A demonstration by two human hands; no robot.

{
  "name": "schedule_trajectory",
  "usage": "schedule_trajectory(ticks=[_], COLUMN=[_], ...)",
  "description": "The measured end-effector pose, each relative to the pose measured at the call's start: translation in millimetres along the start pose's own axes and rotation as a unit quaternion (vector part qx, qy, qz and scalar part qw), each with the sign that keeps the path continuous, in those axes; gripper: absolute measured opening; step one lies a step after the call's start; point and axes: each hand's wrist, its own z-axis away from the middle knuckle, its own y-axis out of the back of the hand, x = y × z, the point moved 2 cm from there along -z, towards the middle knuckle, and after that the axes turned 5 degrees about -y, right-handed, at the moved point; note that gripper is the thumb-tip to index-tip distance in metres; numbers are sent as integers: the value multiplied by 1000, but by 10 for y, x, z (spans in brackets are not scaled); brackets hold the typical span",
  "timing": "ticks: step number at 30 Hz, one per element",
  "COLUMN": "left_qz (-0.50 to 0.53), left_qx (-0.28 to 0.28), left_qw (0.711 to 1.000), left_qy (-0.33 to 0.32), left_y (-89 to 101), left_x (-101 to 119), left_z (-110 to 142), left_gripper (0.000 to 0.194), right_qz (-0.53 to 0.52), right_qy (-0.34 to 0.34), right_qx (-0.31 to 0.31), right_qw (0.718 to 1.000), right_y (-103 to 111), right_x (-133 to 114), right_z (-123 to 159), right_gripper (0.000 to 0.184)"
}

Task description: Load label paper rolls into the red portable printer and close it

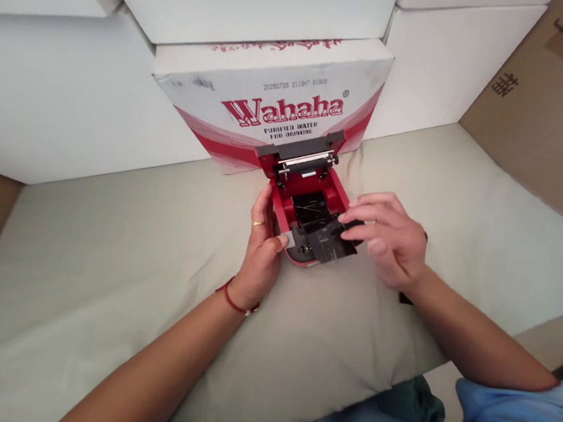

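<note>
A small red and black printer (pixel 285 210) sits on the cloth-covered surface with its lid (pixel 301 147) raised and a roller (pixel 306 164) visible inside. From its bay, a glossy black sheet (pixel 331 242) lies out over the front edge. My left hand (pixel 264 246) grips the printer's left side, thumb on the front corner and fingers along the wall. At the right, my right hand (pixel 389 239) has its fingers apart, with the fingertips at the black sheet's right part; whether they press on it I cannot tell.
A Wahaha water carton (pixel 283 104) stands right behind the printer, against stacked white boxes (pixel 72 95). Brown cardboard boxes flank the pale green cloth (pixel 122 241), one on the right (pixel 546 131). A dark object (pixel 406 299) lies partly hidden by my right wrist.
</note>
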Motion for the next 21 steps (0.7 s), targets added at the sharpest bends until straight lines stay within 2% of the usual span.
schedule_trajectory(ticks=[2,4,6,8,11,13,15,17,19,21], left_qz=[17,34,36,29,22,17,12,9,10,14], left_qx=[15,24,30,34,23,14,16,23,25,20], left_qw=[1000,999,999,999,999,999,999,999,999,1000], left_qy=[-2,-6,-13,-22,-33,-37,-36,-30,-24,-19], left_y=[-5,-15,-26,-34,-44,-51,-56,-59,-58,-53], left_x=[-54,-85,-97,-102,-108,-111,-110,-106,-102,-103], left_z=[9,5,-5,-15,-19,-15,-9,-3,0,0], left_gripper=[95,97,97,96,94,94,96,97,95,93], right_qz=[-29,17,118,236,373,400,389,360,327,290], right_qy=[-96,-163,-168,-152,-140,-132,-128,-123,-116,-113], right_qx=[-51,-132,-227,-299,-355,-371,-367,-349,-323,-305], right_qw=[994,978,952,912,846,827,835,856,881,900], right_y=[54,43,-53,-219,-501,-648,-728,-729,-638,-440], right_x=[-1,17,31,30,12,23,83,167,205,134], right_z=[-241,-520,-786,-986,-1126,-1134,-1110,-1081,-1062,-1056], right_gripper=[64,53,31,13,18,16,16,11,12,16])
